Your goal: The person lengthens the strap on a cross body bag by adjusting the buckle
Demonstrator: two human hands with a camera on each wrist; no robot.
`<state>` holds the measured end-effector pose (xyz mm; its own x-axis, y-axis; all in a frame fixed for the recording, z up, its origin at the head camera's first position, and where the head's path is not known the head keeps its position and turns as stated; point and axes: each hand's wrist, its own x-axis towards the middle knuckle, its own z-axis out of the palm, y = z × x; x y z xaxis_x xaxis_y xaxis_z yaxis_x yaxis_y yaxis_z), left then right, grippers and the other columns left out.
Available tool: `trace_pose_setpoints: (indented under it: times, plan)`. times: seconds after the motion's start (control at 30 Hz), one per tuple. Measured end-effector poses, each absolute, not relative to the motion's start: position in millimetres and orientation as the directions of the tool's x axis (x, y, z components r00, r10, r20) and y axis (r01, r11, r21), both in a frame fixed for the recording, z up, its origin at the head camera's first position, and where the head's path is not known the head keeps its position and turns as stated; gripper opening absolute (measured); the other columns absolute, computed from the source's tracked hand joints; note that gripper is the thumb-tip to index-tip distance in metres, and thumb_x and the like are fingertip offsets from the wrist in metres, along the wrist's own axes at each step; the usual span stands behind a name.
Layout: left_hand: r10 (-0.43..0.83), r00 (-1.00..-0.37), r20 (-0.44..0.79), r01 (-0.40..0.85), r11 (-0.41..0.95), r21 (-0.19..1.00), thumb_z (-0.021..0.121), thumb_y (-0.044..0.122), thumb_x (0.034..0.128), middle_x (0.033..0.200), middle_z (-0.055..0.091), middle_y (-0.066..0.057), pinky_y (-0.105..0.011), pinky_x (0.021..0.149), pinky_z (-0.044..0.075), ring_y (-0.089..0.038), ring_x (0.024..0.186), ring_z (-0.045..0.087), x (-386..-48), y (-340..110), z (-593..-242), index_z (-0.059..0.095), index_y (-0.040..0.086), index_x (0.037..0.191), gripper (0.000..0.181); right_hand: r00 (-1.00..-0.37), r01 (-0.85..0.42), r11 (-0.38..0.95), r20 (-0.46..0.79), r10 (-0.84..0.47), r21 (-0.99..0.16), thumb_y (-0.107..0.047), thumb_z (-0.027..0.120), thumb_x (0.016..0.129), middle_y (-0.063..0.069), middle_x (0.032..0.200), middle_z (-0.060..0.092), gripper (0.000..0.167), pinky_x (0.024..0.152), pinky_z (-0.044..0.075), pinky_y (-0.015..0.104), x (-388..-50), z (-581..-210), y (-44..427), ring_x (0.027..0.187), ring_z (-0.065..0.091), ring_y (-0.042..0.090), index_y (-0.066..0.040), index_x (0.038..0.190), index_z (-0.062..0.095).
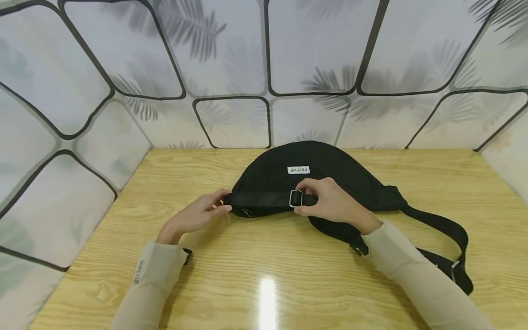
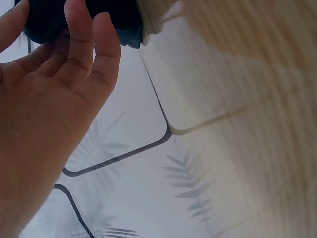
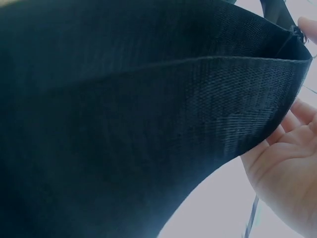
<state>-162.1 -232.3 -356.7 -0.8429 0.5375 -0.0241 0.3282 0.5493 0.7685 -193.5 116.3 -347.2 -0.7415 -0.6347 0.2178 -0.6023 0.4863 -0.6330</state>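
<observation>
A black sling bag (image 1: 313, 160) with a small white label lies on the table, its curved side toward the back wall. My left hand (image 1: 202, 213) pinches the bag's left end between thumb and fingers; in the left wrist view that hand (image 2: 54, 99) reaches up to the dark fabric. Across the bag's front, my right hand (image 1: 336, 204) pinches the black strap (image 1: 264, 199) beside a metal slider buckle (image 1: 295, 198). Wide webbing (image 3: 148, 129) fills most of the right wrist view, with part of the right hand (image 3: 287, 158) at its right edge.
From the bag's right end the strap loops over the wooden table (image 1: 231, 284) and passes under the right sleeve (image 1: 416, 270). A black clip (image 1: 359, 247) sits by that cuff. A patterned wall covering (image 1: 231, 121) borders the table's back and sides.
</observation>
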Motion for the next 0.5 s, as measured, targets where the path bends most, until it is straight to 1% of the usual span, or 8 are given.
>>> trace_pose_setpoints:
  times: [0.23,0.43,0.5]
  plan:
    - [0.529,-0.848,-0.023,0.327,0.557,0.763,0.052,0.011,0.1074,0.092,0.067,-0.008,-0.042,0.08,0.049,-0.029,0.092,0.061,-162.5,-232.2,-353.9,0.055,0.0,0.133,0.028,-0.735,-0.611,0.49,0.216,-0.643,-0.622,-0.02,0.08,0.082,-0.01,0.066,0.059,0.033,0.055,0.034,0.028,-194.0,-347.1,120.6,0.05,0.039,0.007,-0.004,0.109,0.07]
    - [0.524,-0.85,-0.058,0.29,0.557,0.779,0.054,0.013,0.1067,0.095,0.07,-0.008,-0.043,0.085,0.048,-0.028,0.096,0.062,-161.4,-233.5,-352.5,0.053,-0.002,0.135,0.033,-0.745,-0.593,0.48,0.215,-0.631,-0.646,-0.019,0.081,0.083,-0.009,0.068,0.059,0.034,0.057,0.037,0.028,-193.3,-349.0,118.6,0.053,0.044,0.009,-0.003,0.111,0.07]
    - [0.509,-0.858,-0.068,0.28,0.576,0.768,0.056,0.015,0.1062,0.103,0.07,-0.01,-0.042,0.085,0.048,-0.027,0.099,0.061,-160.0,-233.8,-351.0,0.051,-0.003,0.138,0.037,-0.746,-0.589,0.474,0.215,-0.63,-0.654,-0.019,0.081,0.083,-0.009,0.068,0.059,0.034,0.058,0.037,0.029,-193.2,-349.6,117.3,0.054,0.045,0.009,-0.004,0.111,0.07]
